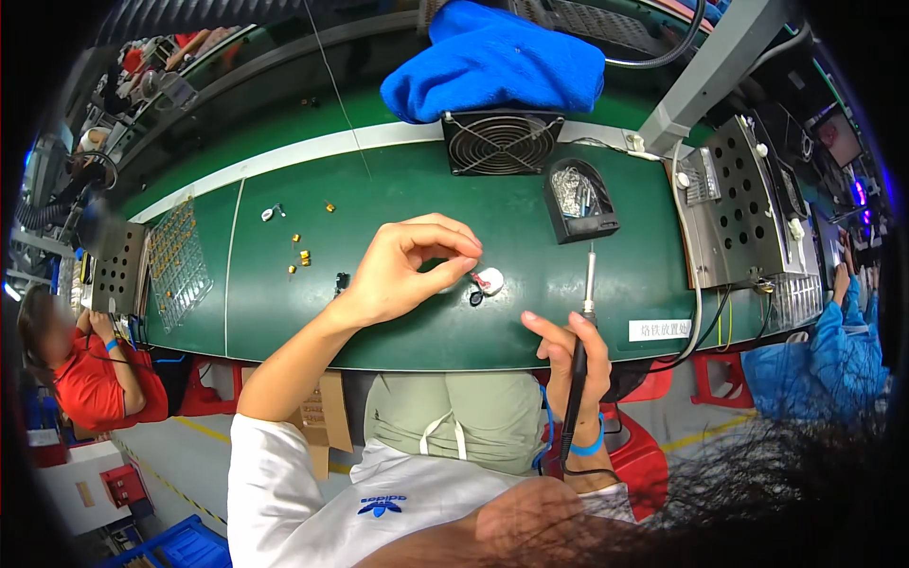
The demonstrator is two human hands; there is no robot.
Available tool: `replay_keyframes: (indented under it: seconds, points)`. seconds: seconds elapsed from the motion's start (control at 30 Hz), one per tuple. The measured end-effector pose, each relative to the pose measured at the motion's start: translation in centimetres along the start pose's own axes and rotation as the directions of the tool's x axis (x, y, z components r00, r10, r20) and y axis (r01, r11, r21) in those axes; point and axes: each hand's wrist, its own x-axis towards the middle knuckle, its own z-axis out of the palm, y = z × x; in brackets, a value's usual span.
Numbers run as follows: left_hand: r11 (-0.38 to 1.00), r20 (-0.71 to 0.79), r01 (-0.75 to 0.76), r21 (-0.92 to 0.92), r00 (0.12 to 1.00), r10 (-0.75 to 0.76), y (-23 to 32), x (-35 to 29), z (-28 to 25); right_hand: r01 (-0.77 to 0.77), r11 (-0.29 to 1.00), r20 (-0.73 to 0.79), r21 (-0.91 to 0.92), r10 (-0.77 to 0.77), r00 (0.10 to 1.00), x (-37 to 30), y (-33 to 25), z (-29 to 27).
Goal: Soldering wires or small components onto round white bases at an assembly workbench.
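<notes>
My left hand [407,270] hovers over the green bench [398,189], thumb and forefinger pinched on a thin wire or lead that runs to a small white round part [490,279] with red and black leads lying on the mat. My right hand [571,355] holds a black soldering iron [584,312] like a pen, its metal tip pointing away from me, to the right of the white part. A blue wrist strap circles my right wrist.
A black fan [501,142] stands at the back under a blue cloth [494,62]. A black solder-tip holder [580,201] sits right of it. Small brass parts [301,254] and a clear parts tray [178,260] lie left. A perforated metal box [743,204] is right. Other people work at both sides.
</notes>
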Motion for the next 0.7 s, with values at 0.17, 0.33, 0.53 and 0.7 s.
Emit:
replay_keyframes:
  seconds: [0.17, 0.33, 0.53, 0.7]
  points:
    - [0.996, -0.032, -0.001, 0.088, 0.999, 0.004, -0.5, -0.4, 0.6, -0.039, 0.999, 0.022, -0.032, 0.04, 0.999, -0.5, -0.3, -0.5]
    - [0.931, 0.055, -0.201, 0.304, 0.98, 0.193, -1.0, -0.1, 0.6, -0.013, 0.995, -0.032, -0.098, 0.01, 0.999, -0.4, -0.5, -0.9]
    - [0.95, 0.064, -0.143, 0.278, 0.989, 0.13, -1.3, -0.4, 0.8, -0.091, 0.988, 0.018, -0.122, 0.094, 0.995, -0.2, -0.8, -0.6]
    - [0.943, 0.068, -0.155, 0.295, 0.988, 0.141, -1.6, -0.3, 0.4, -0.089, 0.989, 0.058, -0.119, 0.096, 0.994, 0.3, -0.8, -0.4]
